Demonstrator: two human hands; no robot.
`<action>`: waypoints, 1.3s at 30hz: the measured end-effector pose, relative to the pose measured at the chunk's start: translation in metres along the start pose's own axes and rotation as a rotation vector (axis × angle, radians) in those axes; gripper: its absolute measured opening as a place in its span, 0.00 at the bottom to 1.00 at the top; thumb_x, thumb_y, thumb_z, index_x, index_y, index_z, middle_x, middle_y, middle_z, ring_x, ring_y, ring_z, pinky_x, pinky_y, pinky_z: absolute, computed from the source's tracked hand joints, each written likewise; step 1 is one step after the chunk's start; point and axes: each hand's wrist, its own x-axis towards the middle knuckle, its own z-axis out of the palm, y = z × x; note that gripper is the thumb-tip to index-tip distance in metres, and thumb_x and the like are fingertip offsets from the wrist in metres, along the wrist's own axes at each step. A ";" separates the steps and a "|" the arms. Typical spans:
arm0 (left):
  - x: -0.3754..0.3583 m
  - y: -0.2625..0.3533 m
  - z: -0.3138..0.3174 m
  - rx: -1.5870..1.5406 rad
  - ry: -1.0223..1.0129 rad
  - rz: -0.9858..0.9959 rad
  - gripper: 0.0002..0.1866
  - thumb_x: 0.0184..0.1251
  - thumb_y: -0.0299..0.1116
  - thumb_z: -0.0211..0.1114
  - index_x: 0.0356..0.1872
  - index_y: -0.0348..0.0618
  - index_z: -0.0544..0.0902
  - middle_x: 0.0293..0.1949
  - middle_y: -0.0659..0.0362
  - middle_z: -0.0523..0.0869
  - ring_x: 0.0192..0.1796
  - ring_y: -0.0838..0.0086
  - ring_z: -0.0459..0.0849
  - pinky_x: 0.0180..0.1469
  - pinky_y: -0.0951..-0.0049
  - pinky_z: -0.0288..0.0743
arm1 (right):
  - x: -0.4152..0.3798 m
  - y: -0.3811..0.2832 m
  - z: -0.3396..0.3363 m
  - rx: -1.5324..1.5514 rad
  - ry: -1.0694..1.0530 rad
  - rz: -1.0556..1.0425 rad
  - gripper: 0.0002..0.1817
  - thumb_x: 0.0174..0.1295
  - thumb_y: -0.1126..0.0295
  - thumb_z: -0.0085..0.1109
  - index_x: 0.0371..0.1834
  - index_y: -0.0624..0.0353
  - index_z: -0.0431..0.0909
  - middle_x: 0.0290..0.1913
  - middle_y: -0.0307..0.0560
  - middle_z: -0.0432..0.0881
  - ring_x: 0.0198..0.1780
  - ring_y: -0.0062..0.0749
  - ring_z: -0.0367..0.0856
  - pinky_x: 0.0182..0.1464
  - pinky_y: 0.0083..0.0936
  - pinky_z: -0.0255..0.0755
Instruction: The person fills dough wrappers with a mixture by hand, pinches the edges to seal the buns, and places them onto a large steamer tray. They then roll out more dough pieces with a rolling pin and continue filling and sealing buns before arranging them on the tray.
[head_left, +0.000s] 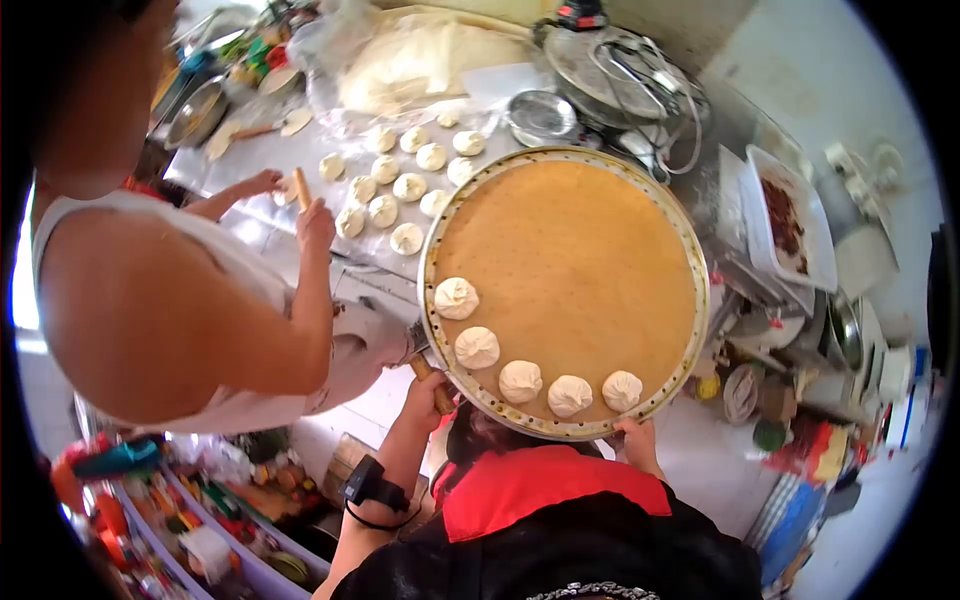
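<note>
Largest item: a round steamer tray (570, 190) with a tan perforated liner fills the centre of the frame. Five pleated buns (520, 381) sit in an arc along its lower left edge, evenly spaced and apart from one another; the rest of the liner is bare.

Upper left of centre: a metal worktable (290, 150) carries rows of flattened dough rounds (407, 187), with a bagged mass of dough above them.

Left of frame: a co-worker in a white sleeveless top works a small rolling pin (301, 187) on the table with both hands.

Wearer's hands, lower centre: the left hand (427, 392) is closed around a short wooden handle (434, 383) just beside the tray's lower left rim. The right hand (637, 436) is clamped on the tray's lower rim, fingers curled over the edge. The hands are well apart.

Judgement: with only one hand on the rim, the tray should be kept level so the buns do not slide together. Further buns are best set along the same arc with like gaps, working inward from the rim.
</note>
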 end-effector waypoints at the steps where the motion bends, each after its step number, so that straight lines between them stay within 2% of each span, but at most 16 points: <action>1: -0.002 -0.003 0.002 0.002 0.005 -0.008 0.16 0.61 0.32 0.56 0.50 0.42 0.74 0.50 0.53 0.79 0.50 0.64 0.80 0.51 0.61 0.76 | 0.007 0.000 -0.010 -0.028 -0.012 0.002 0.33 0.44 0.83 0.50 0.59 0.55 0.59 0.50 0.50 0.72 0.45 0.43 0.78 0.40 0.42 0.80; 5: -0.012 0.020 0.038 -0.060 0.117 -0.007 0.23 0.63 0.43 0.57 0.56 0.43 0.71 0.46 0.54 0.80 0.50 0.66 0.78 0.57 0.64 0.70 | 0.036 0.010 -0.048 -0.230 -0.052 -0.095 0.33 0.44 0.84 0.48 0.58 0.55 0.59 0.48 0.52 0.72 0.44 0.44 0.78 0.41 0.45 0.82; 9: 0.079 0.096 0.014 0.424 0.412 0.512 0.31 0.61 0.44 0.63 0.61 0.36 0.68 0.60 0.50 0.70 0.62 0.65 0.67 0.62 0.68 0.61 | 0.049 0.023 -0.080 -0.520 -0.104 -0.309 0.26 0.45 0.81 0.52 0.51 0.57 0.64 0.44 0.52 0.73 0.40 0.42 0.78 0.39 0.40 0.80; 10: 0.104 0.127 0.022 0.741 0.480 0.784 0.36 0.54 0.42 0.69 0.60 0.33 0.67 0.59 0.49 0.71 0.62 0.61 0.68 0.64 0.66 0.61 | 0.036 0.011 -0.051 -0.426 -0.007 -0.275 0.17 0.45 0.77 0.57 0.42 0.61 0.70 0.41 0.52 0.75 0.36 0.40 0.79 0.35 0.35 0.78; 12: 0.135 0.178 0.051 1.159 0.575 0.947 0.38 0.47 0.40 0.72 0.60 0.37 0.68 0.57 0.47 0.72 0.62 0.57 0.69 0.63 0.65 0.63 | 0.024 -0.006 -0.025 -0.382 0.107 -0.115 0.17 0.46 0.76 0.58 0.41 0.64 0.71 0.36 0.49 0.75 0.32 0.37 0.78 0.32 0.31 0.76; 16: 0.172 0.207 0.084 1.487 0.609 0.694 0.32 0.46 0.37 0.72 0.56 0.42 0.74 0.54 0.47 0.75 0.60 0.55 0.71 0.61 0.63 0.66 | 0.031 0.009 -0.058 -0.549 0.184 -0.003 0.20 0.48 0.74 0.58 0.46 0.64 0.69 0.36 0.47 0.76 0.34 0.33 0.78 0.34 0.32 0.77; 17: 0.180 0.205 0.079 1.465 0.582 0.717 0.31 0.45 0.37 0.72 0.55 0.43 0.76 0.53 0.48 0.76 0.60 0.55 0.71 0.61 0.62 0.66 | 0.031 0.003 -0.086 -1.112 -0.113 -0.086 0.23 0.48 0.73 0.60 0.49 0.63 0.69 0.38 0.47 0.77 0.38 0.33 0.77 0.39 0.35 0.76; 19: 0.194 0.202 0.064 1.168 0.608 0.701 0.28 0.44 0.37 0.73 0.50 0.43 0.80 0.50 0.49 0.78 0.56 0.55 0.75 0.59 0.62 0.69 | 0.023 0.014 -0.098 -1.337 -0.308 -0.189 0.28 0.48 0.69 0.64 0.54 0.61 0.67 0.41 0.47 0.79 0.42 0.32 0.77 0.44 0.37 0.75; 21: 0.162 0.224 0.084 1.200 0.519 0.917 0.27 0.43 0.32 0.73 0.50 0.42 0.79 0.52 0.48 0.78 0.55 0.56 0.76 0.57 0.62 0.71 | 0.034 0.033 -0.062 -0.678 -0.103 -0.177 0.31 0.49 0.66 0.67 0.57 0.61 0.66 0.42 0.46 0.80 0.42 0.32 0.77 0.44 0.36 0.74; 23: 0.096 0.243 0.132 1.150 0.213 1.095 0.26 0.43 0.28 0.71 0.50 0.45 0.79 0.49 0.52 0.78 0.51 0.59 0.77 0.55 0.64 0.71 | 0.028 0.035 -0.052 -0.407 0.016 -0.073 0.31 0.49 0.65 0.67 0.57 0.61 0.68 0.45 0.48 0.80 0.45 0.36 0.77 0.46 0.38 0.72; 25: 0.071 0.240 0.156 1.385 -0.146 1.181 0.25 0.43 0.27 0.68 0.49 0.46 0.79 0.49 0.53 0.78 0.51 0.59 0.76 0.54 0.63 0.71 | 0.017 0.029 -0.045 -0.473 0.047 0.007 0.27 0.46 0.66 0.66 0.52 0.61 0.74 0.49 0.55 0.79 0.50 0.46 0.77 0.50 0.43 0.71; 27: 0.068 0.225 0.174 1.679 -0.516 1.079 0.25 0.42 0.26 0.65 0.48 0.47 0.79 0.50 0.54 0.77 0.52 0.59 0.75 0.54 0.61 0.71 | 0.031 -0.001 -0.007 -1.085 -0.206 0.155 0.22 0.45 0.68 0.64 0.46 0.62 0.77 0.49 0.61 0.78 0.51 0.53 0.77 0.51 0.43 0.71; 29: 0.087 0.198 0.160 1.937 -0.685 0.983 0.25 0.43 0.26 0.62 0.49 0.52 0.80 0.53 0.56 0.76 0.55 0.61 0.72 0.56 0.61 0.68 | -0.004 -0.001 -0.010 -1.375 -0.158 -0.037 0.21 0.45 0.70 0.62 0.46 0.61 0.75 0.48 0.58 0.77 0.49 0.49 0.76 0.49 0.38 0.72; 31: 0.099 0.192 0.157 2.020 -0.698 0.870 0.24 0.44 0.25 0.62 0.49 0.53 0.81 0.54 0.58 0.76 0.58 0.62 0.70 0.57 0.61 0.67 | -0.017 0.004 -0.009 -1.386 -0.035 -0.175 0.21 0.46 0.73 0.59 0.47 0.61 0.74 0.47 0.56 0.76 0.46 0.46 0.76 0.47 0.32 0.72; 34: 0.102 0.204 0.159 2.032 -0.759 0.939 0.16 0.52 0.29 0.61 0.45 0.54 0.83 0.50 0.59 0.77 0.57 0.64 0.72 0.54 0.64 0.67 | 0.008 0.037 -0.042 -0.804 -0.040 -0.229 0.25 0.46 0.77 0.55 0.53 0.59 0.69 0.48 0.49 0.76 0.46 0.41 0.76 0.47 0.32 0.73; 39: 0.110 0.229 0.163 1.947 -0.787 0.948 0.21 0.51 0.25 0.63 0.50 0.49 0.80 0.58 0.57 0.74 0.63 0.60 0.68 0.60 0.58 0.65 | 0.001 0.019 0.007 -0.394 0.145 0.024 0.29 0.46 0.80 0.52 0.56 0.58 0.65 0.48 0.46 0.75 0.45 0.37 0.77 0.45 0.33 0.77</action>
